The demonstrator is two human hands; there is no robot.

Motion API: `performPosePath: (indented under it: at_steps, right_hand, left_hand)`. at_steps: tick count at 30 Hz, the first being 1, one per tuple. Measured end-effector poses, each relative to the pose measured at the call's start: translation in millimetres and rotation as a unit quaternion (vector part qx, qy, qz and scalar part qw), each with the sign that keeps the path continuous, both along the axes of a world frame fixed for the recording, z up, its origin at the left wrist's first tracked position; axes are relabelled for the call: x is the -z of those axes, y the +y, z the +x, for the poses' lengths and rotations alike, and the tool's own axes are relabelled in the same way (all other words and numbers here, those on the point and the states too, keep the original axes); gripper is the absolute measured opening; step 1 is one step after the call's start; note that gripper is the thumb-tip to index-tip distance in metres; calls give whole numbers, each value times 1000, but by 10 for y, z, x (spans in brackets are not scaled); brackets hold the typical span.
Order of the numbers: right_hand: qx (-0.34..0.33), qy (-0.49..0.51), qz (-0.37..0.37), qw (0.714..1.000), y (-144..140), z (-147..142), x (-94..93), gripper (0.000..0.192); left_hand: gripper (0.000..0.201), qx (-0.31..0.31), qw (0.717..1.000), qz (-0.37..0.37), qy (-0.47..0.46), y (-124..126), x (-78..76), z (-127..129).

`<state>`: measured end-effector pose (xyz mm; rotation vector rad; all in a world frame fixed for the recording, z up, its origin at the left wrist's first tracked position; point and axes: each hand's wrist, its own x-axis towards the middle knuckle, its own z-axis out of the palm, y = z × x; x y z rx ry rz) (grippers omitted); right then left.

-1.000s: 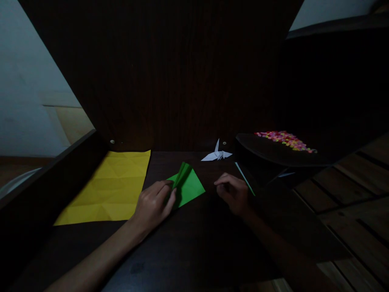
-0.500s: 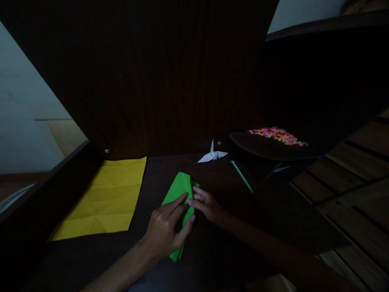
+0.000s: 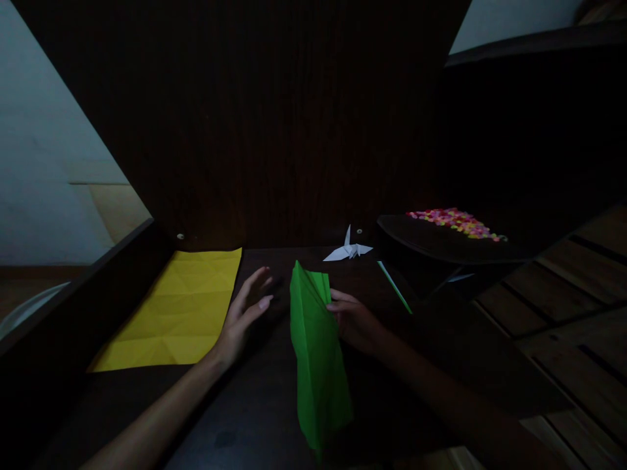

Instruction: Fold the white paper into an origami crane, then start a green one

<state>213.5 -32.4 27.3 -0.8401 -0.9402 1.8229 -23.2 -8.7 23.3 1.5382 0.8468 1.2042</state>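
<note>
A folded sheet of green paper [image 3: 316,352] is lifted and tilted above the dark table, partly opened along its creases. My right hand [image 3: 355,320] pinches its right edge near the top, thumb in front and the other fingers mostly hidden. To the left of the paper is my left hand [image 3: 245,313], holding nothing, its thumb and fingers apart. It is close to the right edge of a creased yellow sheet [image 3: 186,307] that lies flat. Beyond the green paper sits a white paper crane [image 3: 349,251].
A thin green-and-white paper strip [image 3: 394,287] lies right of the crane. Many small pink, red and yellow pieces [image 3: 455,222] are heaped on a dark curved shelf [image 3: 416,238]. A tall dark panel [image 3: 304,130] closes the back, and a low side board [image 3: 98,274] borders the left.
My left hand has let go of the green paper and moved left. My right hand has raised and turned the paper, which has opened out somewhat. The view has shifted slightly.
</note>
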Motion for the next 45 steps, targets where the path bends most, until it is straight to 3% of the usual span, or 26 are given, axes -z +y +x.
performPosePath:
  at_steps: [4, 7, 10, 14, 20, 24, 28, 30, 32, 35, 39, 45]
  right_hand:
    - [-33, 0, -17, 999, -24, 18, -14, 35]
    - [-38, -6, -17, 999, -10, 39, 7, 35]
    - [8, -51, 10, 999, 51, 113, 61, 27]
    - [79, -129, 30, 988, 151, 220, 143, 23]
    - [79, -171, 44, 981, 179, 242, 175, 38]
    - [91, -241, 92, 962, 181, 244, 237, 34]
    - [121, -317, 154, 928, 182, 240, 328, 24]
    - [135, -347, 188, 909, 179, 234, 373, 22]
    - [147, -382, 220, 885, 175, 229, 407, 22]
    - [158, -450, 262, 839, 165, 228, 412, 20]
    - [134, -500, 333, 788, 137, 226, 334, 14]
    - [78, -520, 444, 726, 103, 231, 304, 26]
  left_hand:
    - [59, 101, 994, -24, -20, -31, 39, 75]
    - [45, 121, 991, -64, -13, -61, 19, 120]
    - [30, 61, 994, -89, 10, -32, -7, 120]
    - [31, -48, 995, -91, 18, 73, -9, 71]
    - [32, -117, 988, -49, 84, 185, 64, 4]
    - [24, -145, 972, 50, 179, 230, 128, -42]
    - [21, -218, 907, 212, 292, 172, 124, -32]
    - [20, -180, 902, 248, 305, 89, 95, 18]
    - [21, -102, 908, 251, 319, -9, 72, 87]
    - [33, -18, 901, 264, 344, -128, 89, 174]
    - [49, 25, 879, 256, 402, -174, 185, 189]
    - [58, 47, 847, 258, 463, -130, 259, 130]
